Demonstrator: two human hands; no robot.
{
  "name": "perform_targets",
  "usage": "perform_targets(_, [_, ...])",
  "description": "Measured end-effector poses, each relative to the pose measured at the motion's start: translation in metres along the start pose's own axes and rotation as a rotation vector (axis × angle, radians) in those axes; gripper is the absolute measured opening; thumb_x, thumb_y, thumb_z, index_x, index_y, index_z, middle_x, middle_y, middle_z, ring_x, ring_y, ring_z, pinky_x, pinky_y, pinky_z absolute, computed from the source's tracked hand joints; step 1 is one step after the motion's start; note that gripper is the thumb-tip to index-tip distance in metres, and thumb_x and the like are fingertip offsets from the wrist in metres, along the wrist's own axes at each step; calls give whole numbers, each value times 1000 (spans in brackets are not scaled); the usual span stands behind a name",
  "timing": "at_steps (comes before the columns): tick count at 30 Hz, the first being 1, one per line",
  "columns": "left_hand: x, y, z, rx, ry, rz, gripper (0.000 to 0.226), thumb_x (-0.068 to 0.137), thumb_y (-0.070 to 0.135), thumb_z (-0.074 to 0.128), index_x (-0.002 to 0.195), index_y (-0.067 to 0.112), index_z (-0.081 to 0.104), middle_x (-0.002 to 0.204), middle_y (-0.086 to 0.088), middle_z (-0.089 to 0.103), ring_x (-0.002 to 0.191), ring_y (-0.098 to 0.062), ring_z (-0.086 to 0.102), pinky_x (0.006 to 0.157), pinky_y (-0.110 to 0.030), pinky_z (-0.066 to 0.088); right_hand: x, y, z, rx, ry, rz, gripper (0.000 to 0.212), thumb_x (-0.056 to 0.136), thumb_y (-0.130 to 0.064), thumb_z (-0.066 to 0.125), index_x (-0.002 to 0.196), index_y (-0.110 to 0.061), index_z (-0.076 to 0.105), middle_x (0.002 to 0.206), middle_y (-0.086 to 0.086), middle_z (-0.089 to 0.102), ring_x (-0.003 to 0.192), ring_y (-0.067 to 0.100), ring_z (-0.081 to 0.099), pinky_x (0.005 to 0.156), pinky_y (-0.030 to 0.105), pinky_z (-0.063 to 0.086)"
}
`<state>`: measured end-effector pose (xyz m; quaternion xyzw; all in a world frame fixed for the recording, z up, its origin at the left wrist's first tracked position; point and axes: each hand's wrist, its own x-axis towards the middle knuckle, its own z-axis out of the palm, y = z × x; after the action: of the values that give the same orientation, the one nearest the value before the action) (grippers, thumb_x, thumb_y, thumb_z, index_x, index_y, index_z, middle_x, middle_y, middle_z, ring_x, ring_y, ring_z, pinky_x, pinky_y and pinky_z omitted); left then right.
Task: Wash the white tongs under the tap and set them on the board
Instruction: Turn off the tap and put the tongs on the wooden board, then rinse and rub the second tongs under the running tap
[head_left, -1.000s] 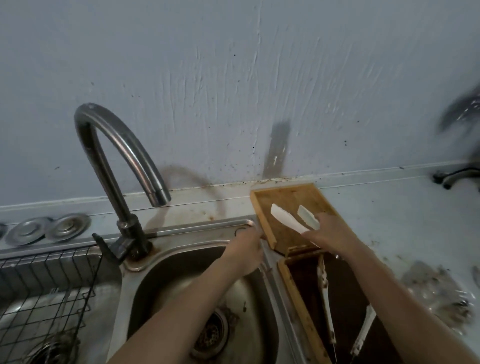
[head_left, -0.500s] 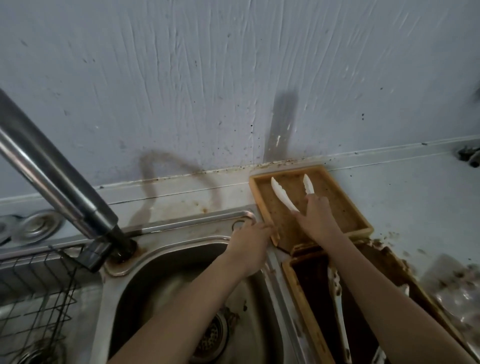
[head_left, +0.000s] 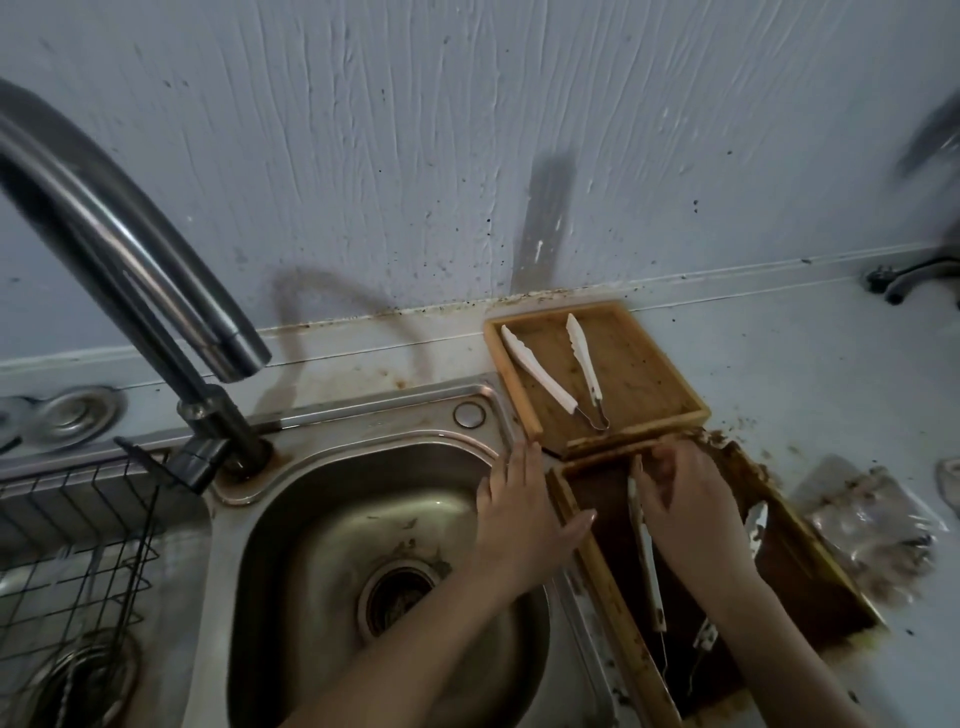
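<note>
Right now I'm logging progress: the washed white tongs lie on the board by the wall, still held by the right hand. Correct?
Not quite. The head view shows the tongs on the board untouched; the right hand is over the nearer dirty tray.

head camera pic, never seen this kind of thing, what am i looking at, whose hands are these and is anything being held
There is no machine here: a person wears a camera on the head, so this one picture looks down at their own bare hands. The left hand lies flat and open on the rim of the steel sink, under the curved tap. The white tongs lie in the lighter wooden board by the wall, and no hand touches them. The right hand reaches into a darker, dirty wooden tray, with its fingers curled at a second pair of tongs. Whether it already grips them is hard to tell.
</note>
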<state>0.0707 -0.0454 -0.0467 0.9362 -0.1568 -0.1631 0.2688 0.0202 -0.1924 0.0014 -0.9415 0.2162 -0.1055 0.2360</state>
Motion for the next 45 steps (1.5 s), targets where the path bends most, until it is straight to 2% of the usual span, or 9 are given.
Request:
perform_targets(4, [-24,7,15,-86,32,16,89,82,57,52,149,24,2,160,-2,-2,147,-23,-2,120,-47,7,-35,1,-6,-216,-184,110,18,91,-35,50,93,-19,43,75,-4,57,59,10,55,47,23,42])
perform_targets(11, [-47,6,0,188,31,391,36,96,37,38,127,30,54,149,8,38,142,-18,19,116,-50,13,-48,8,-1,-347,-389,183,23,93,-35,48,80,-17,53,73,-3,57,60,11,53,46,24,35])
perform_targets(19, [-62,-2,-10,253,-218,386,57,94,40,42,147,33,22,160,5,9,147,-30,2,116,-54,3,-53,-9,-23,-229,-223,109,19,93,-30,50,78,-19,53,66,-4,58,55,7,59,46,20,44])
perform_targets(23, [-62,3,-25,121,-214,371,65,93,42,44,149,32,12,155,2,28,144,-25,22,117,-56,11,-49,-34,-50,-43,-114,-20,22,93,-27,51,72,-23,46,64,-11,53,48,4,58,39,11,38])
perform_targets(27, [-70,12,-60,-315,-64,357,54,95,32,46,145,23,28,125,-1,62,108,-10,60,98,-36,48,-45,-58,-71,346,-101,-142,14,93,-27,49,84,-18,54,77,-2,68,60,9,69,51,19,55])
perform_targets(29, [-77,9,-84,-419,58,360,46,96,33,43,140,22,37,114,-2,67,107,-9,62,92,-29,51,-46,-74,-74,532,-117,-157,13,94,-26,47,93,-17,56,83,1,71,69,14,72,61,31,59])
perform_targets(35, [-95,-25,-137,-678,401,307,16,96,23,46,108,29,55,78,9,67,78,1,66,70,-15,51,-49,-124,-45,1143,-357,-1,17,98,-17,41,105,-13,55,84,13,72,74,24,72,67,34,59])
perform_targets(38, [-103,-56,-141,-698,559,245,19,95,19,47,105,34,54,82,12,69,84,-16,66,78,-32,54,-50,-138,-10,1330,-440,181,20,99,-15,39,112,-7,51,94,20,68,81,28,71,73,40,56])
perform_targets(45, [-118,-140,-150,-556,1253,13,47,85,-4,58,129,8,47,136,-8,48,130,-9,42,111,-22,32,-55,-168,39,1374,-519,306,15,99,-15,40,108,-7,49,93,18,68,83,28,68,76,42,54])
